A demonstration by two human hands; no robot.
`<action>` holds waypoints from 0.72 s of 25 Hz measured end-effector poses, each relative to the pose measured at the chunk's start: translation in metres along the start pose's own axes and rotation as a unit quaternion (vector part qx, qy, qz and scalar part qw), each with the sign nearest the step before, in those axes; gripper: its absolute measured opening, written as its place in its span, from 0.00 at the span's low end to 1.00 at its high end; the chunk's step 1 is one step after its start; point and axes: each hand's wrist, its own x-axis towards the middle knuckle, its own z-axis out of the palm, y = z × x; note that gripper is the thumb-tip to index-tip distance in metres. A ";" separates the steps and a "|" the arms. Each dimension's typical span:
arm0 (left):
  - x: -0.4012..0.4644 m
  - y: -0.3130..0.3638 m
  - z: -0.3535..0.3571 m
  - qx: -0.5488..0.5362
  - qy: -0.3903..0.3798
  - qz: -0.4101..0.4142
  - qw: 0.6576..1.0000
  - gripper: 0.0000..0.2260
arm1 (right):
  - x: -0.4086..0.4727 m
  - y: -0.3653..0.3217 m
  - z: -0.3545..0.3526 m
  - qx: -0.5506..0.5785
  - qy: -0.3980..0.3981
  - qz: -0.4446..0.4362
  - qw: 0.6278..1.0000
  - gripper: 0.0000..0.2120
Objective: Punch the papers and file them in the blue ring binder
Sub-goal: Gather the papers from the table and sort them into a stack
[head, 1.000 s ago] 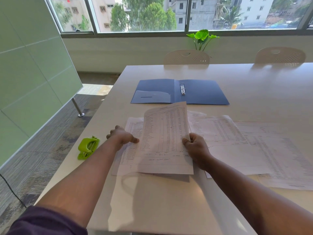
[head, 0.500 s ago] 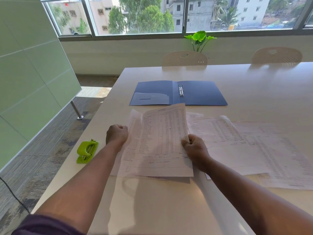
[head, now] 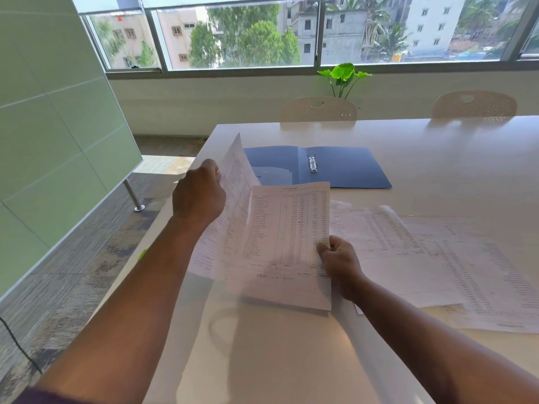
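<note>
Two printed sheets are lifted off the white table [head: 437, 158]. My left hand [head: 198, 196] grips the left edge of one sheet [head: 233, 182], raised and tilted up. My right hand [head: 339, 262] pinches the right edge of the front sheet [head: 287, 237]. The blue ring binder [head: 350, 167] lies open beyond them, its metal ring [head: 312, 162] in the middle. More printed papers [head: 437, 258] are spread flat to the right. The green hole punch [head: 143, 254] is almost fully hidden behind my left forearm.
Two cream chairs [head: 318, 109] [head: 474, 104] stand at the table's far side, with a green plant [head: 344, 75] under the window. A frosted green partition [head: 58, 126] on a metal foot stands on the left. The table's left edge runs under my left forearm.
Both hands have lifted the sheets off the table. My left hand has risen and moved away from me, pulling its sheet up on edge. The hole punch is now hidden by my forearm.
</note>
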 end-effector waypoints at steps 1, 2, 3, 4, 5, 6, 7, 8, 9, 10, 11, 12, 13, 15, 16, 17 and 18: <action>0.001 0.003 -0.007 0.004 0.004 0.013 1.000 0.06 | -0.001 -0.001 0.000 0.000 0.004 -0.001 1.000 0.10; 0.002 0.006 -0.013 0.008 0.007 0.022 1.000 0.06 | -0.002 -0.001 0.000 0.001 0.008 -0.001 1.000 0.10; 0.003 0.010 -0.019 0.007 0.010 0.030 0.999 0.05 | -0.004 -0.002 0.000 0.001 0.016 -0.002 1.000 0.10; 0.005 0.013 -0.025 0.004 0.014 0.037 0.999 0.05 | -0.005 -0.004 0.000 0.004 0.024 -0.003 1.000 0.10; 0.007 0.015 -0.030 0.000 0.021 0.043 0.999 0.05 | -0.006 -0.004 0.000 0.007 0.027 -0.004 1.000 0.10; 0.009 0.018 -0.035 -0.006 0.028 0.051 0.998 0.05 | -0.006 -0.003 0.000 0.013 0.029 -0.004 1.000 0.10; 0.011 0.021 -0.041 -0.016 0.034 0.060 0.997 0.05 | -0.007 -0.004 -0.001 0.021 0.029 -0.002 0.999 0.10; 0.014 0.022 -0.044 -0.033 0.036 0.066 0.997 0.05 | -0.008 -0.005 -0.001 0.031 0.031 -0.001 0.999 0.10; 0.017 0.024 -0.047 -0.056 0.036 0.068 0.996 0.05 | -0.010 -0.006 -0.002 0.041 0.034 -0.003 0.999 0.10; 0.020 0.023 -0.047 -0.080 0.034 0.064 0.994 0.05 | -0.011 -0.006 -0.002 0.051 0.037 -0.003 0.998 0.10; 0.023 0.021 -0.046 -0.099 0.031 0.056 0.993 0.06 | -0.012 -0.008 -0.002 0.063 0.037 -0.002 0.997 0.10; 0.026 0.017 -0.043 -0.111 0.026 0.046 0.992 0.06 | -0.013 -0.009 -0.002 0.082 0.036 0.003 0.996 0.10; 0.028 0.014 -0.039 -0.124 0.019 0.031 0.992 0.07 | -0.015 -0.011 -0.002 0.104 0.031 0.009 0.994 0.10; 0.031 0.006 -0.029 -0.168 -0.002 -0.010 0.986 0.08 | -0.017 -0.017 -0.003 0.141 0.018 0.021 0.990 0.10; 0.031 0.002 -0.024 -0.189 -0.015 -0.032 0.981 0.08 | -0.017 -0.020 -0.003 0.152 0.010 0.024 0.988 0.10; 0.031 -0.001 -0.019 -0.203 -0.028 -0.051 0.978 0.08 | -0.018 -0.023 -0.005 0.160 0.001 0.024 0.987 0.11; 0.029 -0.004 -0.013 -0.209 -0.041 -0.065 0.975 0.07 | -0.019 -0.027 -0.006 0.171 -0.007 0.026 0.985 0.11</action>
